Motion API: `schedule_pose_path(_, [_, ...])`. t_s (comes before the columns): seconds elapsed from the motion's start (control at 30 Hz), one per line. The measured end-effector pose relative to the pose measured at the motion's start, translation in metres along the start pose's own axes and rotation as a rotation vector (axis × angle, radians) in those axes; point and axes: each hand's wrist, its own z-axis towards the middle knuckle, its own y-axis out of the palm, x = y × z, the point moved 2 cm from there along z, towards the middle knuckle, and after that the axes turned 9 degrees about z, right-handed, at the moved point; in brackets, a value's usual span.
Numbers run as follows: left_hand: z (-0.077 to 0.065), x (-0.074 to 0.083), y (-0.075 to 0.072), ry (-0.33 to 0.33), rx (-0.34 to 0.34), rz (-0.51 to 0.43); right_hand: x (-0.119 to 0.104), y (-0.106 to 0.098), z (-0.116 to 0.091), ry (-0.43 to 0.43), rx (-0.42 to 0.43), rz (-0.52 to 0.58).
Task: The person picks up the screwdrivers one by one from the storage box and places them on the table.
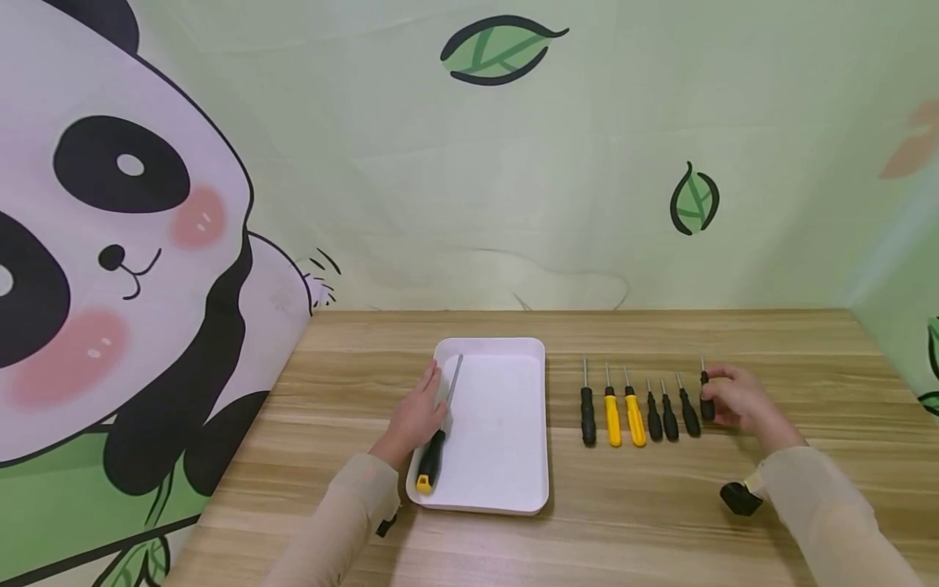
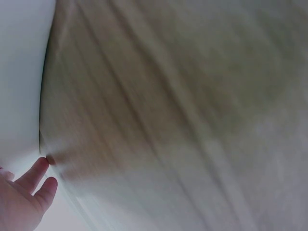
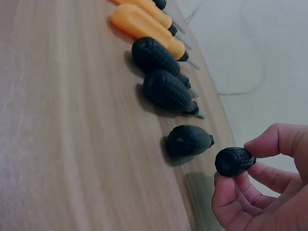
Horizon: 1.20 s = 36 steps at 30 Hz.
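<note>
My right hand (image 1: 737, 398) pinches a small black-handled screwdriver (image 1: 707, 399) between thumb and fingers, its shaft pointing away. In the right wrist view the same screwdriver (image 3: 233, 161) shows handle end first, beside other black handles. At the left rim of a white tray (image 1: 499, 432), my left hand (image 1: 418, 416) rests with fingers extended along the outer side and thumb at the rim. A larger black and yellow screwdriver (image 1: 431, 461) lies slantwise in the tray, its handle towards me. Fingers of the left hand (image 2: 29, 197) show beside the tray wall (image 2: 21, 82) in the left wrist view.
Between tray and right hand, screwdrivers stand in a row: a long black one (image 1: 588, 416), two yellow ones (image 1: 612, 417) and three small black ones (image 1: 670, 420). The wooden table (image 1: 623, 522) meets a printed cloth backdrop (image 1: 367, 163) at the back.
</note>
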Motion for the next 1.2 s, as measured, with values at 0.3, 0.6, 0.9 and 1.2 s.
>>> schedule_pose_path(0.3, [0.0001,-0.001,0.0015,0.004,0.004,0.006,0.0069,0.0003,0.0015,-0.004,0.047,-0.095])
schedule_pose_path(0.6, [-0.0004,-0.0008,0.0003,0.009,0.012,-0.024,0.0076,0.0043,-0.0002,-0.033,0.08,-0.172])
schedule_pose_path(0.9, [-0.0022,0.0,0.0002,0.006,0.012,-0.04,0.0085,0.0068,-0.0023,-0.023,0.075,-0.213])
schedule_pose_path(1.2, [0.0003,-0.0019,0.0027,-0.005,0.01,0.001,0.0102,0.0064,-0.0002,-0.017,0.065,-0.242])
